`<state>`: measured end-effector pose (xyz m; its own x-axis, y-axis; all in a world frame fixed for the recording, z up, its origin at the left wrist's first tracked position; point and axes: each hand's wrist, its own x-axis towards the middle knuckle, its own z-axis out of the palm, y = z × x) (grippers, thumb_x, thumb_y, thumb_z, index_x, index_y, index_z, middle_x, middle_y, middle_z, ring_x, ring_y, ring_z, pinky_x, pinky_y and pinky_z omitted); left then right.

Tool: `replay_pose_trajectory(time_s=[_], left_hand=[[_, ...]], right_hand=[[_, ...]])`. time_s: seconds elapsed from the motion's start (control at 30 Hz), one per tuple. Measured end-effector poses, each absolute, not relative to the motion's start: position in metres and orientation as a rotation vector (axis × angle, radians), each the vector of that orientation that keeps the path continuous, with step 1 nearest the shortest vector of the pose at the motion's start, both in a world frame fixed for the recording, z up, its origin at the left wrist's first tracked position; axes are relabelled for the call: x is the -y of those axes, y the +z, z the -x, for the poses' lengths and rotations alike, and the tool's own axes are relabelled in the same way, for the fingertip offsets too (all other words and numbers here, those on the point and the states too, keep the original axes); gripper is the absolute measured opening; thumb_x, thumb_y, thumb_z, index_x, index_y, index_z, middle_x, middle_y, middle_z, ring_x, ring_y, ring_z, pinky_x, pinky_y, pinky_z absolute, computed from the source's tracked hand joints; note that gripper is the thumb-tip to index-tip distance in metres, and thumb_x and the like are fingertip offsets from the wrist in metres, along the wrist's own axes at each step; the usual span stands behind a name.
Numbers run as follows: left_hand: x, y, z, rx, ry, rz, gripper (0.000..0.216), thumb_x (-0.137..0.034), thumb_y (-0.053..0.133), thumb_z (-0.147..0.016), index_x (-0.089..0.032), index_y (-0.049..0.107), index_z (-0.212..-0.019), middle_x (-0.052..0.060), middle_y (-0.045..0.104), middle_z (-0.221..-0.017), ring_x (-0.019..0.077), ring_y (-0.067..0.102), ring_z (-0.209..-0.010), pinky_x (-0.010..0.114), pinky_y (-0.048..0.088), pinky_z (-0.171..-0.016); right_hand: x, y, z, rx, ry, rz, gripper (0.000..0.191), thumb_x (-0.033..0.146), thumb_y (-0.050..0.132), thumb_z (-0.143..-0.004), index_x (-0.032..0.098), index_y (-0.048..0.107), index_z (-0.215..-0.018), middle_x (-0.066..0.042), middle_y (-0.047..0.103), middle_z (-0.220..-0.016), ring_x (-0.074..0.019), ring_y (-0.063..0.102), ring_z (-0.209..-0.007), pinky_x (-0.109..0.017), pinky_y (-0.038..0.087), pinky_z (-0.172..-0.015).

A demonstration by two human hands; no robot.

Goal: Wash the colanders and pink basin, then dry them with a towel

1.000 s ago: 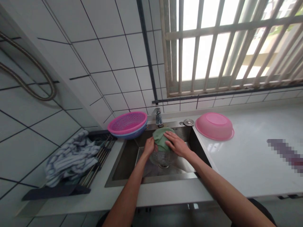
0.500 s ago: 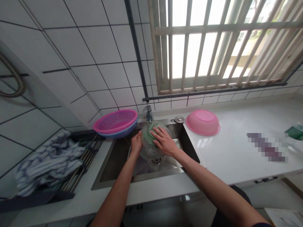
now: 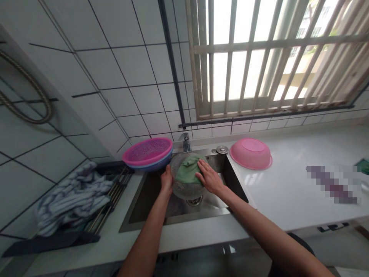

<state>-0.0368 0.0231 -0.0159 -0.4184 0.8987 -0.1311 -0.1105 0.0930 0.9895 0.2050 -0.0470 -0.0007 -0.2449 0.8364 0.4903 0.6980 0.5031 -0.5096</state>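
Over the sink I have a round silver mesh colander [image 3: 181,191], tilted up towards me. My left hand [image 3: 166,180] grips it by its left edge, fingers closed behind the rim and partly hidden. A green cloth [image 3: 188,169] lies bunched across the colander's surface. On the cloth's right side, my right hand [image 3: 211,179] presses it against the mesh with fingers extended. Below the colander, the drain [image 3: 194,201] shows at the bottom of the steel sink [image 3: 138,215].
A pink basket [image 3: 148,152] stacked on a blue basin [image 3: 152,165] overhangs the sink's left rear corner. The faucet [image 3: 186,142] stands behind the sink. A pink basin [image 3: 250,154] rests upside down on the right counter; a striped towel [image 3: 75,200] lies on a rack at left.
The green cloth has spread over more of the colander. My right hand has shifted to the cloth's right side, while my left hand keeps its hold. The view has moved slightly.
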Motion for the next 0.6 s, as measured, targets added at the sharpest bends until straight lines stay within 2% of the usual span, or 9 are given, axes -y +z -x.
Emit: replay_pose_trajectory(time_s=[0.17, 0.27, 0.33, 0.43, 0.6], left_hand=[[-0.024, -0.026, 0.037, -1.546, 1.445, -0.841, 0.058, -0.069, 0.066, -0.085, -0.012, 0.076, -0.087, 0.015, 0.079, -0.088, 0.0259, 0.075, -0.082, 0.033, 0.057, -0.070], [-0.024, -0.027, 0.041, -1.549, 1.453, -0.850, 0.059, -0.069, 0.065, -0.084, -0.011, 0.076, -0.087, 0.016, 0.080, -0.090, 0.0271, 0.076, -0.083, 0.034, 0.057, -0.071], [-0.024, -0.027, 0.043, -1.546, 1.459, -0.860, 0.058, -0.068, 0.065, -0.085, -0.011, 0.076, -0.088, 0.017, 0.080, -0.092, 0.0273, 0.076, -0.084, 0.033, 0.057, -0.071], [-0.025, -0.028, 0.046, -1.547, 1.465, -0.906, 0.054, -0.063, 0.064, -0.088, -0.011, 0.077, -0.090, 0.019, 0.080, -0.097, 0.0269, 0.076, -0.086, 0.033, 0.056, -0.074], [-0.025, -0.030, 0.045, -1.641, 1.436, -1.029, 0.051, -0.060, 0.059, -0.091, -0.012, 0.076, -0.088, 0.019, 0.080, -0.099, 0.0281, 0.075, -0.089, 0.033, 0.053, -0.076]], right_hand=[[0.050, 0.010, -0.176, 2.118, 0.280, 1.138, 0.066, 0.054, 0.045, -0.107, 0.017, 0.041, -0.161, -0.013, 0.034, -0.168, -0.0300, 0.021, -0.160, -0.054, 0.025, -0.130], [0.070, 0.011, -0.170, 2.258, 0.278, 0.978, 0.064, 0.054, 0.046, -0.107, 0.018, 0.042, -0.161, -0.012, 0.040, -0.165, -0.0274, 0.023, -0.160, -0.050, 0.027, -0.130], [0.085, 0.004, -0.181, 2.331, 0.272, 0.936, 0.066, 0.053, 0.045, -0.107, 0.018, 0.038, -0.163, -0.011, 0.038, -0.166, -0.0252, 0.024, -0.159, -0.047, 0.027, -0.130], [0.094, -0.012, -0.211, 2.340, 0.254, 1.045, 0.073, 0.055, 0.045, -0.106, 0.015, 0.031, -0.165, -0.015, 0.028, -0.170, -0.0266, 0.024, -0.159, -0.048, 0.027, -0.130], [0.061, -0.012, -0.222, 2.186, 0.269, 1.236, 0.075, 0.059, 0.045, -0.105, 0.017, 0.029, -0.166, -0.018, 0.026, -0.170, -0.0307, 0.022, -0.159, -0.056, 0.023, -0.129]])
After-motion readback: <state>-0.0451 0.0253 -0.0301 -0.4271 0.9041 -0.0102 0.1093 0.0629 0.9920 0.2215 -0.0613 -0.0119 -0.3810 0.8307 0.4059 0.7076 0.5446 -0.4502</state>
